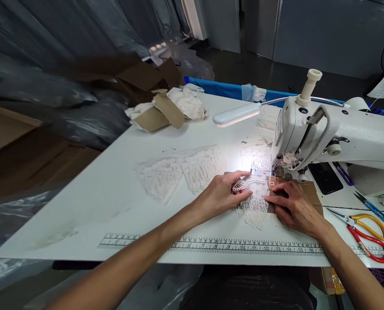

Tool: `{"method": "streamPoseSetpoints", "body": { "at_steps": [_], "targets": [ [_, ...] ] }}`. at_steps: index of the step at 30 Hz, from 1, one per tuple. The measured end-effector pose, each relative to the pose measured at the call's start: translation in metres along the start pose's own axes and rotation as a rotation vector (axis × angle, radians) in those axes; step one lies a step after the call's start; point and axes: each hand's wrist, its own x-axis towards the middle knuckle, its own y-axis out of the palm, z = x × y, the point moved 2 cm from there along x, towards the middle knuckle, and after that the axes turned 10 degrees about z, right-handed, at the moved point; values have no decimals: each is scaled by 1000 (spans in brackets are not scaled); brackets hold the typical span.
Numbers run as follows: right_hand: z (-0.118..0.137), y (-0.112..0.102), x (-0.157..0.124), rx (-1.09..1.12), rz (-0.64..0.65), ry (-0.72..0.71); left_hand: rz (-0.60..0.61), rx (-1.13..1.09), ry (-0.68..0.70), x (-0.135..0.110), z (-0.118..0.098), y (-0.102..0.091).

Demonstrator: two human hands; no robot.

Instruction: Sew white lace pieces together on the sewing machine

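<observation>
My left hand (222, 196) lies on the white table (114, 181) with thumb and fingers pinching a narrow strip of dotted white lace (247, 182) just in front of the sewing machine's needle. My right hand (297, 206) presses flat, fingers stretched out, on a brown cardboard piece (310, 189) beside the needle plate. White lace fabric (255, 211) lies under and between both hands and trails left across the table (182, 170). The white sewing machine (327, 129) stands at the right, its lamp lighting the work.
Red-and-yellow scissors (368, 232) and blue snips (373, 207) lie right of my right hand. A dark phone (325, 177) sits under the machine arm. A bundle of lace and cardboard (166, 110) rests at the far edge. A ruler strip (237, 246) runs along the front.
</observation>
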Motion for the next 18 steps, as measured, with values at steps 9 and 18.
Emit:
{"method": "streamPoseSetpoints", "body": {
  "at_steps": [9, 18],
  "targets": [
    [-1, 1, 1, -9, -9, -14, -85, 780, 824, 14, -17, 20],
    [1, 0, 1, -50, -1, -8, -4, 960, 692, 21, -16, 26]
  ]
}}
